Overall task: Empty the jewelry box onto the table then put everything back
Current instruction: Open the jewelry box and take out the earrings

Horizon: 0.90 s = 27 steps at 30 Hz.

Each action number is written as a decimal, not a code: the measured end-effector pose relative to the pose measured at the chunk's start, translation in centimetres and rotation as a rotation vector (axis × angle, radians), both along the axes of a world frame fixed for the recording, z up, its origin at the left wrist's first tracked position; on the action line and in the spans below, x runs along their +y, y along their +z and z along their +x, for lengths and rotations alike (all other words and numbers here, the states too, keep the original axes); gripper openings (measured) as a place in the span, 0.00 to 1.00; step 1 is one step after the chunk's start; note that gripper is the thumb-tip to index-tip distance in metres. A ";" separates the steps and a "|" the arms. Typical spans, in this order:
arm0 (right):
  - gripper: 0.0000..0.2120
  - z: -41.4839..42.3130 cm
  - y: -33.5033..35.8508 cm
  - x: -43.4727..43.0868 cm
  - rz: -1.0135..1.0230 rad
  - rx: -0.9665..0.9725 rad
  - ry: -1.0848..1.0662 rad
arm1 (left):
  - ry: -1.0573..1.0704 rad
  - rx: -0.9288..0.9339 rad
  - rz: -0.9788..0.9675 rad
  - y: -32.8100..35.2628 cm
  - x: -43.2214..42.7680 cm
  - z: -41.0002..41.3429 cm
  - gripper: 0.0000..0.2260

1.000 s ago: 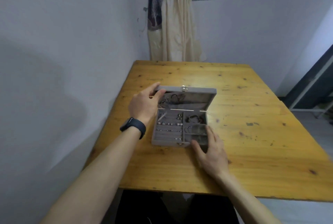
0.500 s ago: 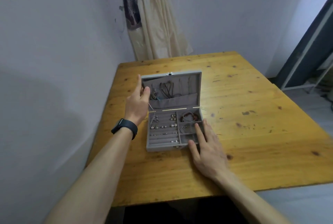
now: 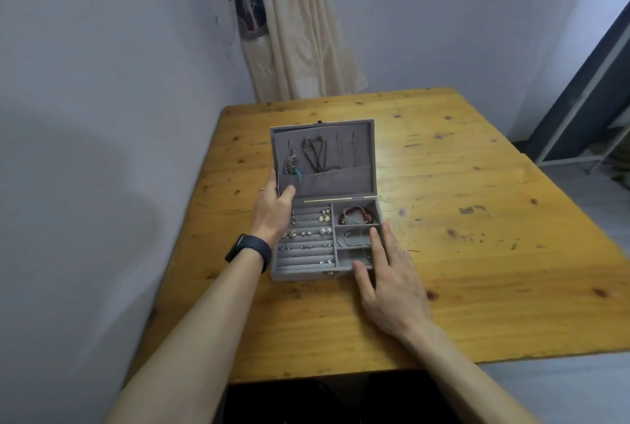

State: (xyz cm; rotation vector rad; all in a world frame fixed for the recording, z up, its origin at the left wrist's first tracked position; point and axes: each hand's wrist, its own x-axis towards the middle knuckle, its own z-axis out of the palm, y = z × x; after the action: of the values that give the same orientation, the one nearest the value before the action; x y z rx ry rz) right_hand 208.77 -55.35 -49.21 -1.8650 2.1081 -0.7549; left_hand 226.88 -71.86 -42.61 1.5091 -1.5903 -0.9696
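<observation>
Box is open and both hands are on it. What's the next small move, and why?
Probably pinch the thin bangle with the right hand and lift it onto the table. The left hand grips the lid upright, the jewelry sits in the jewelry box, and the right index fingertip lies beside that bangle.

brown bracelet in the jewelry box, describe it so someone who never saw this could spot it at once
On the wooden table stands an open grey jewelry box. Three small compartments run down the right side of its base; the bracelet lies in the one nearest the hinge. It alone is reddish-brown and chunky, unlike the thin silver bangle below.
</observation>
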 end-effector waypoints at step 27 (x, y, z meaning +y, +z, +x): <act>0.10 3.4 4.8 -4.8 -0.255 -0.153 -0.004 | 0.016 -0.234 -0.153 -3.2 5.2 6.0 0.14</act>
State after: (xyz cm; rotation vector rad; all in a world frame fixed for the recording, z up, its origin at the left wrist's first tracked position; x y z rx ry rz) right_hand 212.17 -60.15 -44.39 -1.8542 1.9992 -1.1762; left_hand 232.85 -66.64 -45.86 1.5701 -1.7696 -0.6641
